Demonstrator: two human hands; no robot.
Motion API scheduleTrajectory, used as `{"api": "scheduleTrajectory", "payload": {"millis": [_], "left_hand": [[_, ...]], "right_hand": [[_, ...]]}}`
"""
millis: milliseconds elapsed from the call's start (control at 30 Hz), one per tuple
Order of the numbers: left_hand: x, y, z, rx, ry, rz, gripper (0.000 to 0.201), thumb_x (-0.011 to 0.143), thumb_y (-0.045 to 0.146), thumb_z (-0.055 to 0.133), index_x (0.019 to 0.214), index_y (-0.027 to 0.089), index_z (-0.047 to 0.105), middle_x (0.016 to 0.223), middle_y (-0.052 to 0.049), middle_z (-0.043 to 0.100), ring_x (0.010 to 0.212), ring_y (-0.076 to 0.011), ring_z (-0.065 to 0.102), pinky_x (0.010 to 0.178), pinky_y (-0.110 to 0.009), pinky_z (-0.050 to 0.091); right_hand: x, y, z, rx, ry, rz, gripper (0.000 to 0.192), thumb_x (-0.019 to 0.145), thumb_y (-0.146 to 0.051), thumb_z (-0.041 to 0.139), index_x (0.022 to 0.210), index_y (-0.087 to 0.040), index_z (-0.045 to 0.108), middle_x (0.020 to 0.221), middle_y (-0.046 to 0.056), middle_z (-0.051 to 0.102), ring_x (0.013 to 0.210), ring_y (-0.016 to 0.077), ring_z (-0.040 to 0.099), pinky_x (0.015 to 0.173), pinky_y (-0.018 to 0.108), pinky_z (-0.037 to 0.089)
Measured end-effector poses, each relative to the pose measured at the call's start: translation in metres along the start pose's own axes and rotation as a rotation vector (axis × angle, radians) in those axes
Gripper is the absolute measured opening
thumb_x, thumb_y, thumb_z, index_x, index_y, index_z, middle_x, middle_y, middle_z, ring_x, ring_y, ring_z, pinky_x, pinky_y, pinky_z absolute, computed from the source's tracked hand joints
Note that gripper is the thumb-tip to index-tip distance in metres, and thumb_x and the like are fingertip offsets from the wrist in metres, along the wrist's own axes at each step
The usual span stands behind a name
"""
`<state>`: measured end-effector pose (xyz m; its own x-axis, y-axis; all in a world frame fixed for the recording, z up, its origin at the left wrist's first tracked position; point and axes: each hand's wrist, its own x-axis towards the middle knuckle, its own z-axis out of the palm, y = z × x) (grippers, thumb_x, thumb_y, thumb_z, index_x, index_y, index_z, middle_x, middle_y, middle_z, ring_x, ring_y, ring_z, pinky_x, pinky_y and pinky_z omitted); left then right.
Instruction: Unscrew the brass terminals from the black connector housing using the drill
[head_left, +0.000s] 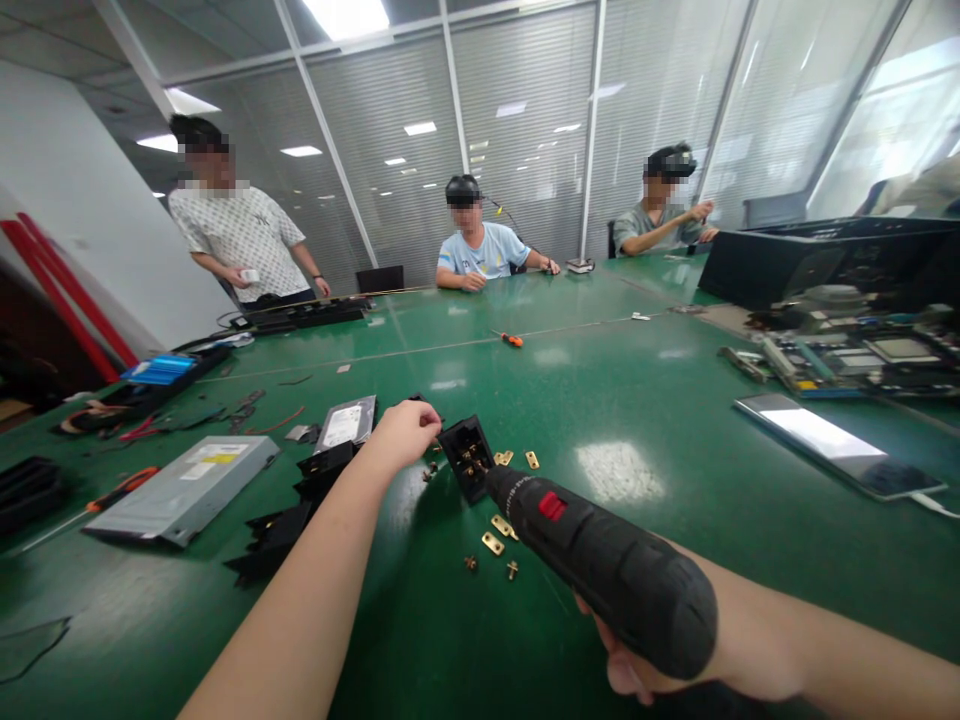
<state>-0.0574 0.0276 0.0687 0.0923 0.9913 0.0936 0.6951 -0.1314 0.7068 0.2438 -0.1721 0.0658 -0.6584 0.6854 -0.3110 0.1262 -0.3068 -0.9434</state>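
1. Two hands are at work low in the head view. Your left hand (405, 432) is curled, its fingertips pinching the upper left edge of a small black socket block (466, 457).
2. Your right hand (675, 655) is wrapped tight around the handle of a black electric screwdriver (600, 560); a red switch shows on its barrel.
3. The screwdriver's tip meets the open face of the socket block. The block stands tilted on the green desk (637, 400), just ahead of you and near the desk's middle.
4. Small brass contacts (499, 525) lie scattered on the desk around and just below the block; a few more sit beside its right edge.
5. Black plastic pieces (285, 520) lie in a loose row left of your left forearm.
6. A grey optical drive (187, 490) lies flat further left, with a hard drive (346, 422) behind the black pieces.
7. A red-handled tool (120, 488) lies near the drive's left end.
8. At right, a phone (836, 445) lies face up, with circuit boards (847, 355) behind it.
9. An orange-handled screwdriver (511, 340) lies well apart, toward the desk's far half.
10. Three other people are at the far side: one standing at left, two seated.
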Motion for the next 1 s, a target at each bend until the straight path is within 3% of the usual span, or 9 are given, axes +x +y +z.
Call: {"api": "scheduleTrajectory", "payload": {"millis": [67,167,267,367,500,767,1000], "left_hand": [[0.001,0.0,0.012,-0.317,0.038,-0.063,0.013,0.076,0.019,0.08,0.064,0.021,0.075,0.072,-0.009,0.075,0.07,-0.0243,0.07,0.079,-0.035,0.054],[-0.002,0.002,0.036,-0.791,0.075,-0.129,0.022,0.088,0.037,0.075,0.079,0.016,0.077,0.091,-0.014,0.081,0.084,-0.0252,0.076,0.087,-0.038,0.058],[-0.009,0.003,0.055,-1.028,0.033,-0.147,0.032,0.088,0.046,0.073,0.087,0.014,0.079,0.101,-0.016,0.082,0.095,-0.0272,0.078,0.091,-0.038,0.058],[-0.014,-0.002,0.061,-1.003,-0.006,-0.033,0.039,0.083,0.053,0.078,0.092,0.015,0.08,0.105,-0.017,0.083,0.102,-0.0307,0.077,0.095,-0.04,0.058],[-0.013,-0.011,0.055,-0.863,0.039,0.065,0.045,0.081,0.06,0.079,0.089,0.015,0.081,0.1,-0.017,0.083,0.098,-0.032,0.077,0.096,-0.043,0.057],[-0.012,-0.018,0.054,-0.948,-0.059,0.025,0.052,0.085,0.064,0.074,0.094,0.013,0.081,0.103,-0.019,0.082,0.098,-0.0325,0.077,0.089,-0.042,0.058],[-0.016,-0.015,0.057,-1.015,-0.134,-0.041,0.05,0.086,0.062,0.076,0.092,0.012,0.078,0.099,-0.019,0.082,0.096,-0.0351,0.079,0.086,-0.045,0.061]], "right_hand": [[0.0,0.0,0.0,-0.022,0.01,0.005,0.034,0.062,-0.014,0.081,0.086,-0.018,0.057,0.068,-0.004,0.066,0.057,0.0103,0.062,0.052,0.019,0.048],[0.002,0.001,-0.001,-0.077,-0.012,-0.004,0.038,0.065,-0.022,0.089,0.084,-0.019,0.057,0.068,-0.005,0.065,0.057,0.0103,0.061,0.054,0.021,0.049],[0.005,0.002,-0.001,-0.145,-0.061,-0.043,0.041,0.066,-0.031,0.094,0.072,-0.019,0.055,0.066,-0.005,0.063,0.058,0.0099,0.058,0.054,0.022,0.046],[0.006,0.001,-0.001,-0.17,-0.043,-0.084,0.045,0.065,-0.031,0.096,0.069,-0.019,0.053,0.066,-0.006,0.06,0.059,0.0086,0.054,0.054,0.022,0.041],[0.006,-0.001,-0.001,-0.19,-0.006,-0.133,0.046,0.064,-0.028,0.098,0.074,-0.019,0.053,0.071,-0.007,0.058,0.063,0.0076,0.05,0.057,0.021,0.039],[0.007,0.0,-0.001,-0.199,-0.022,-0.166,0.037,0.07,-0.025,0.092,0.074,-0.018,0.055,0.071,-0.007,0.057,0.063,0.0073,0.049,0.058,0.022,0.04],[0.012,0.002,-0.004,-0.161,-0.075,-0.168,0.046,0.059,-0.027,0.098,0.078,-0.02,0.057,0.072,-0.006,0.058,0.065,0.0104,0.053,0.058,0.025,0.044]]}}
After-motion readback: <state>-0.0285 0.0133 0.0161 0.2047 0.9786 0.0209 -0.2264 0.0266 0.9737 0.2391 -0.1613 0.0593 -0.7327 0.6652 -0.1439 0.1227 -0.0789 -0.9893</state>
